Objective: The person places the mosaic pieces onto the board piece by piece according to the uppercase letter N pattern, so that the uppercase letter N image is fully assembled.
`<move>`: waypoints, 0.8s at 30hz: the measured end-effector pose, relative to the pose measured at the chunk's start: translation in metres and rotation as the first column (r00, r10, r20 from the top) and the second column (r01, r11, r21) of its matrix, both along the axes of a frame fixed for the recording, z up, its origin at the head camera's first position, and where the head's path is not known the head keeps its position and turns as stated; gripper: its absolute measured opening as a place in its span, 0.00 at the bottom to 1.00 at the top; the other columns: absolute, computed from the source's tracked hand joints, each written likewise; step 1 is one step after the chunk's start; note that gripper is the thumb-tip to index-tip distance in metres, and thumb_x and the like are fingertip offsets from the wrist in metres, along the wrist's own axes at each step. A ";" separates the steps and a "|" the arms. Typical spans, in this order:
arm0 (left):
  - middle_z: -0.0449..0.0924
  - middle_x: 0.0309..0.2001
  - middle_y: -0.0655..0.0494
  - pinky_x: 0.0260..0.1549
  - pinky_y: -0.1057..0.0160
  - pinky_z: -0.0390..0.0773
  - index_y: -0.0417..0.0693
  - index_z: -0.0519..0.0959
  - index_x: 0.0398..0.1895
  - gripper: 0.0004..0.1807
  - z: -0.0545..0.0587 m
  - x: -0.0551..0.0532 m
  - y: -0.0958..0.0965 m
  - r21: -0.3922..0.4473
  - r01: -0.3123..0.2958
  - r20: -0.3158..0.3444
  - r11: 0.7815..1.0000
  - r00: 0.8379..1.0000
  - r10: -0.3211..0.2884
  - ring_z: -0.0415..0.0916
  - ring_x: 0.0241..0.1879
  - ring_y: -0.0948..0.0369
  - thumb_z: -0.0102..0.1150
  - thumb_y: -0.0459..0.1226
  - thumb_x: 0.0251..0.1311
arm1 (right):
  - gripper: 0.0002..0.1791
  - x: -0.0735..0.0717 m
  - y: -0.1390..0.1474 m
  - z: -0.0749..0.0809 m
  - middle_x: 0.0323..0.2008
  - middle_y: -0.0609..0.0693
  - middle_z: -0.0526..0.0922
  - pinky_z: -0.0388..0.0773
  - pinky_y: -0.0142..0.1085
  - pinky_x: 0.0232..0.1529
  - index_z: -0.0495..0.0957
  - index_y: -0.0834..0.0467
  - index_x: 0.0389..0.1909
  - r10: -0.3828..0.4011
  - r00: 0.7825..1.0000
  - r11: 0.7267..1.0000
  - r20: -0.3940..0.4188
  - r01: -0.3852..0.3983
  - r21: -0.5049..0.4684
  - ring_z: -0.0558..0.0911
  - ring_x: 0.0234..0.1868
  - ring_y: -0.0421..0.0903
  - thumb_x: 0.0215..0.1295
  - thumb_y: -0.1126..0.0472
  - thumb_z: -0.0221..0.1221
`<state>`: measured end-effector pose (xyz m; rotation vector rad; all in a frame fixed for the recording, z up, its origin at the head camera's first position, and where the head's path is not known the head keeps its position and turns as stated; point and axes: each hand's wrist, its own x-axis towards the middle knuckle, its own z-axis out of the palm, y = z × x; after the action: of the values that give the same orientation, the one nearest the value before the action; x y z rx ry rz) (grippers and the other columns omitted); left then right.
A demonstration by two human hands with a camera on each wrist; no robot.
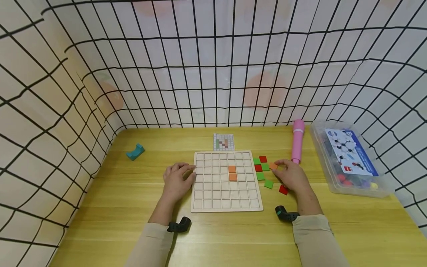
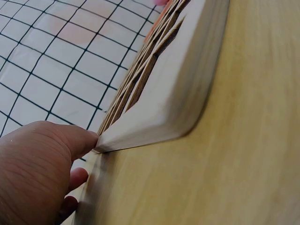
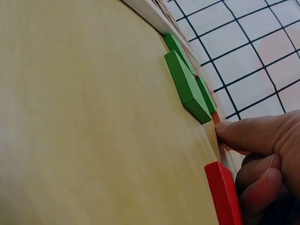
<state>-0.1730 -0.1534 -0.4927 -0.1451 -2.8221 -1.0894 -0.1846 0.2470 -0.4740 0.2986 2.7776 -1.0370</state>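
Note:
A pale wooden grid board lies flat on the table, with two orange square tiles set one above the other in its cells. My left hand rests at the board's left edge; in the left wrist view the thumb touches its side. To the right of the board, my right hand pinches another orange tile between thumb and fingers. Several green tiles and red tiles lie loose beside it. One red tile is just below the right fingers in the right wrist view.
Behind the board lies a small printed grid card with coloured squares. A pink microphone-shaped object and a clear plastic box with a labelled lid stand at the right. A teal curved piece sits at far left. Black-lined cloth encloses the table.

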 end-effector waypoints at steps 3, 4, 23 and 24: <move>0.76 0.63 0.46 0.70 0.37 0.49 0.56 0.85 0.58 0.17 0.000 0.000 0.000 0.000 -0.001 -0.005 1.000 1.000 0.001 0.63 0.66 0.42 0.62 0.45 0.68 | 0.25 0.000 -0.001 0.001 0.29 0.53 0.72 0.68 0.37 0.29 0.74 0.58 0.65 -0.006 1.000 1.000 0.003 0.006 -0.001 0.72 0.26 0.48 0.72 0.51 0.59; 0.77 0.63 0.46 0.70 0.37 0.49 0.55 0.85 0.58 0.17 0.000 -0.001 0.000 0.000 -0.001 -0.006 1.000 1.000 0.001 0.63 0.66 0.42 0.62 0.45 0.68 | 0.25 0.000 -0.001 0.001 0.29 0.53 0.72 0.68 0.37 0.29 0.74 0.58 0.65 -0.006 1.000 1.000 0.003 0.006 -0.001 0.72 0.26 0.48 0.72 0.51 0.59; 0.77 0.62 0.47 0.69 0.37 0.49 0.55 0.85 0.57 0.17 -0.004 -0.002 0.001 -0.007 -0.006 -0.019 1.000 1.000 0.006 0.63 0.65 0.42 0.63 0.45 0.67 | 0.24 0.001 -0.002 0.001 0.30 0.53 0.72 0.69 0.37 0.28 0.74 0.58 0.64 -0.007 1.000 1.000 0.000 0.007 -0.008 0.72 0.26 0.48 0.73 0.50 0.58; 0.77 0.62 0.47 0.69 0.37 0.49 0.55 0.85 0.57 0.17 -0.003 -0.001 0.001 -0.006 -0.006 -0.019 1.000 1.000 0.006 0.63 0.65 0.42 0.63 0.45 0.67 | 0.24 0.001 -0.002 0.001 0.30 0.53 0.73 0.69 0.36 0.28 0.74 0.58 0.64 -0.005 1.000 1.000 -0.002 0.005 -0.005 0.73 0.25 0.48 0.73 0.50 0.58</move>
<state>-0.1745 -0.1526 -0.4959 -0.1464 -2.8078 -1.0725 -0.1839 0.2448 -0.4731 0.3033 2.7776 -1.0452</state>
